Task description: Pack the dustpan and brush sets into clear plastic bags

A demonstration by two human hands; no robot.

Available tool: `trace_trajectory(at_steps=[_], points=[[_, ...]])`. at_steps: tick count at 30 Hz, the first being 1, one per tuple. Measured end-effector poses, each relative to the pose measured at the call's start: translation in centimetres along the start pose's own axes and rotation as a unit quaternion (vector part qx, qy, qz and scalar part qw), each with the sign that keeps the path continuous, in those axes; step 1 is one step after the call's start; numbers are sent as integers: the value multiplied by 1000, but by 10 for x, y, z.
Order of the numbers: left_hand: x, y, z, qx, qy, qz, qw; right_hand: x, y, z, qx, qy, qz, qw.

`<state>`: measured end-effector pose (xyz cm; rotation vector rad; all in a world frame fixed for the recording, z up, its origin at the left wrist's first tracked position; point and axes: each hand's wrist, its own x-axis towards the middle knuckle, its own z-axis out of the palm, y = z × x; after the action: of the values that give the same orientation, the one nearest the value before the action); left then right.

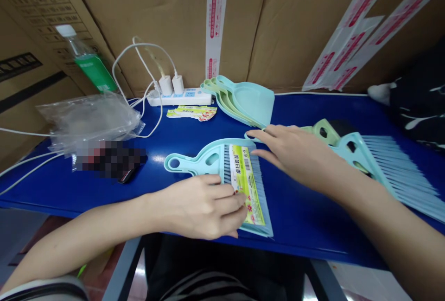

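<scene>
In front of me on the blue table lies a light-blue dustpan [217, 145] with a matching hand brush [259, 187] nested in it. A yellow-green label card [239, 166] with printed text lies across the bristles. My left hand [212, 206] is curled over the near side of the dustpan and brush, its fingertips on the label card; its thumb is mostly hidden. My right hand [281, 148] is at the far side, thumb and forefinger apart near the card's upper corner and the pan's rim, holding nothing that I can see.
Several dustpans [253, 99] are stacked at the back, beside loose label cards [193, 112] and a white power strip [191, 94] with cables. More brushes [392, 162] lie at right, partly under my forearm. Clear plastic bags [93, 118] and a bottle [90, 64] stand left.
</scene>
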<state>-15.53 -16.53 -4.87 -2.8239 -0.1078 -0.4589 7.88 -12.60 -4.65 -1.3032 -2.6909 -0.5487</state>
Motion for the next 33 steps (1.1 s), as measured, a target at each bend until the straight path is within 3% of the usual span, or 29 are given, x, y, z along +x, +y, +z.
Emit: trace_trajectory(at_steps=[28,33], points=[[-3,-3,0,-1,-4,-4,1000,3,18,7,-14,-25,49,998],[-3,-2,1,2,-5,-5,1000,4,11,3,-12,14,42,999]])
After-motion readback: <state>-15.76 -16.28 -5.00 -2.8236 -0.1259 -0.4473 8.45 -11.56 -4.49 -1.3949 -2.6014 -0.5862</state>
